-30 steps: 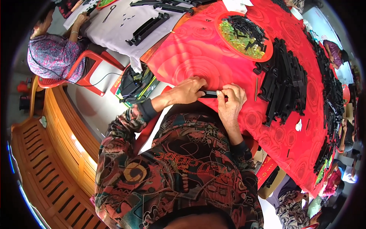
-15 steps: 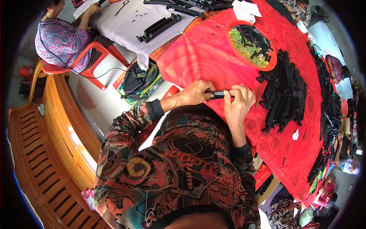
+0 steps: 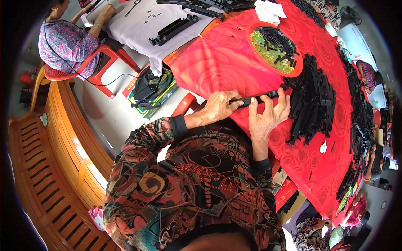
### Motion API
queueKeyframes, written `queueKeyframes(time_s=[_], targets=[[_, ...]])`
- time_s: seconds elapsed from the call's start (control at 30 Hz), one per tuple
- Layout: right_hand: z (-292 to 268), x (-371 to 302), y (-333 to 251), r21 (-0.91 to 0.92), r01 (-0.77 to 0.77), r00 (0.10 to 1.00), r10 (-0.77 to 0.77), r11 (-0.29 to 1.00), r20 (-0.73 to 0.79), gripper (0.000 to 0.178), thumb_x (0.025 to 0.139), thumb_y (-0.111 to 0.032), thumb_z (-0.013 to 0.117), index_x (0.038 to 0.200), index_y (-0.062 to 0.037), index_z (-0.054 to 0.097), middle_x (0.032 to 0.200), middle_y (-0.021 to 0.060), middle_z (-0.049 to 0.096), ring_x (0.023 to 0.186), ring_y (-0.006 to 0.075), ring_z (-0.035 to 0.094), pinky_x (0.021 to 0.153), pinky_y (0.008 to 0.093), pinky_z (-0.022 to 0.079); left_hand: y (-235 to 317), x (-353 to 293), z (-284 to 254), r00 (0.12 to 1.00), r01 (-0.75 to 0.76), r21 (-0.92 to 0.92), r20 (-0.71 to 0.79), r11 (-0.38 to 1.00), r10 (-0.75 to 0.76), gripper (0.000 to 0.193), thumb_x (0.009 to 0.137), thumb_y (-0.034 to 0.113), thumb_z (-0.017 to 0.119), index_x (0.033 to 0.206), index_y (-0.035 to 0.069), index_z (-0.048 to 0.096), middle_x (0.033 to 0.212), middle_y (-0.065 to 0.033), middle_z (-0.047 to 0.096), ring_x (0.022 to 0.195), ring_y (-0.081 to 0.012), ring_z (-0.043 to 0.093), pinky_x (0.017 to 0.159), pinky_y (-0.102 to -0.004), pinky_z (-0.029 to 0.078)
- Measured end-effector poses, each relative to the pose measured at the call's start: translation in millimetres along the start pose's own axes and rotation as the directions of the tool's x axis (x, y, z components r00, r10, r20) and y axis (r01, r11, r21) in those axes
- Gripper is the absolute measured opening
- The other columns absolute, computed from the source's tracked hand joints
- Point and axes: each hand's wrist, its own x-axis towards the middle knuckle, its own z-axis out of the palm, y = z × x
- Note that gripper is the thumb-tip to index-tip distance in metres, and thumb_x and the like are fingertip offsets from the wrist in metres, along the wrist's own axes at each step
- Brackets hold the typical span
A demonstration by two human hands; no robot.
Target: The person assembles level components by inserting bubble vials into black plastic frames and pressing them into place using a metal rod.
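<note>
A slender black plastic strip (image 3: 247, 101) slants up to the right over the near edge of the red-covered table. My left hand (image 3: 218, 107) is closed around its left end, thumb and fingers pinching it. On the strip's right part, my right hand (image 3: 268, 116) grips with the thumb on the near side and the fingers bent over it. Just right of that hand lies a heap of long black plastic strips (image 3: 312, 102). Beyond my hands stands an orange-rimmed round tray (image 3: 300, 67) with small black and yellow-green pieces in it.
White papers (image 3: 270, 11) lie at the table's far side. At the left, a co-worker (image 3: 67, 46) sits on a red chair (image 3: 102, 73) by a white-covered table (image 3: 130, 29) with scissors and black strips. A wooden bench (image 3: 54, 180) stands at left, an open box (image 3: 150, 94) on the floor.
My right hand has moved right along the black strip, its fingers more spread, and more of the strip shows. The strip tilts up more to the right. The co-worker's hands have shifted.
</note>
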Motion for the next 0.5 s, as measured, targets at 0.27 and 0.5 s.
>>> queueKeyframes(time_s=[0.27,0.5], targets=[[-8,-8,-9,-0.024,-0.122,0.992,0.121,0.992,-0.034,0.033,0.077,-0.022,0.069,0.105,-0.0078,0.061,0.135,0.0265,0.037,0.124,0.0424,0.035,0.099,0.0542,0.030,8,-4,16,0.991,-0.069,-0.090,-0.118,0.994,0.058,0.016,0.081,0.013,0.067,0.089,0.001,0.060,0.075,-0.0191,0.063,0.072,-0.0341,0.065,0.059,-0.0385,0.049],[6,-19,-5,0.418,-0.414,0.910,0.374,0.809,0.177,0.024,0.076,-0.004,0.065,0.099,-0.0036,0.059,0.111,0.0231,0.052,0.106,0.0372,0.051,0.089,0.0431,0.042,-3,-4,32,0.992,-0.021,-0.144,-0.123,0.989,0.003,0.013,0.082,0.013,0.067,0.084,0.003,0.059,0.066,-0.0163,0.059,0.058,-0.0288,0.060,0.054,-0.0372,0.044]])
